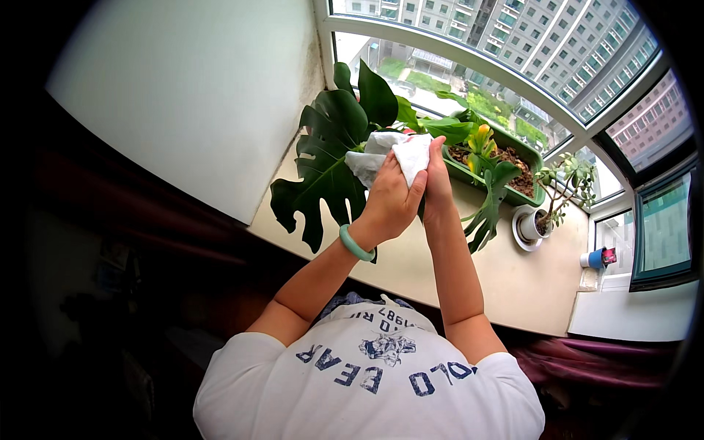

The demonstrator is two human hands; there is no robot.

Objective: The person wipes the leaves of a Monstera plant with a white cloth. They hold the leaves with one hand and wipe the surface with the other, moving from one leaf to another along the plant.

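A crumpled white cloth or tissue [412,157] is between my two hands, above the window sill. My left hand [388,201], with a pale green bangle at its wrist, presses on the cloth from the left. On the right my right hand [438,179] is upright against it, its thumb near my left hand. Just beyond and to the left spread large split monstera leaves [330,170]; part of one leaf lies behind the cloth and hands, so I cannot tell whether the cloth touches it.
A long green planter [528,198] with soil and leafy plants stands by the window. To its right are a white pot [532,226] on a saucer, holding a small succulent, and a blue-and-white cup [594,258]. A white wall [192,110] bounds the sill [511,286] at left.
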